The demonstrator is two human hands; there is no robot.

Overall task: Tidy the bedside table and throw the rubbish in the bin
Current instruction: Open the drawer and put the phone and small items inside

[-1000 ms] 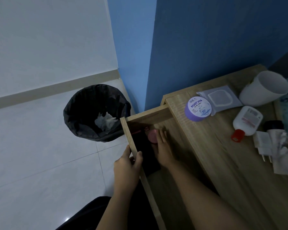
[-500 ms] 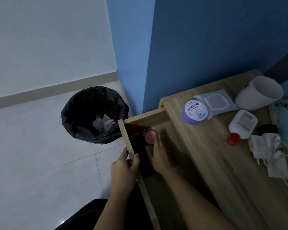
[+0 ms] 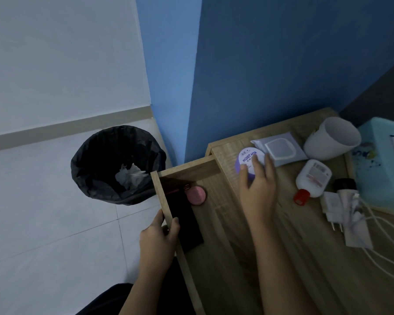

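The wooden bedside table (image 3: 282,258) has its drawer (image 3: 187,170) pulled open toward the left. My left hand (image 3: 158,237) grips the drawer's front panel. Inside the drawer lie a dark flat case (image 3: 184,221) and a round pink tin (image 3: 196,195). My right hand (image 3: 258,189) rests on the purple round jar (image 3: 248,158) at the tabletop's back corner, fingers curled over its lid. On the floor to the left stands a black-lined bin (image 3: 116,164) with crumpled paper inside.
On the tabletop lie a grey wipes pack (image 3: 280,148), a white cup on its side (image 3: 332,138), a white bottle with a red cap (image 3: 312,178), a white charger with cables (image 3: 341,214) and a teal tissue box (image 3: 382,173). Blue walls stand behind.
My right hand has left the pink tin in the drawer and moved up and right onto the purple jar. The left hand keeps its hold on the drawer front.
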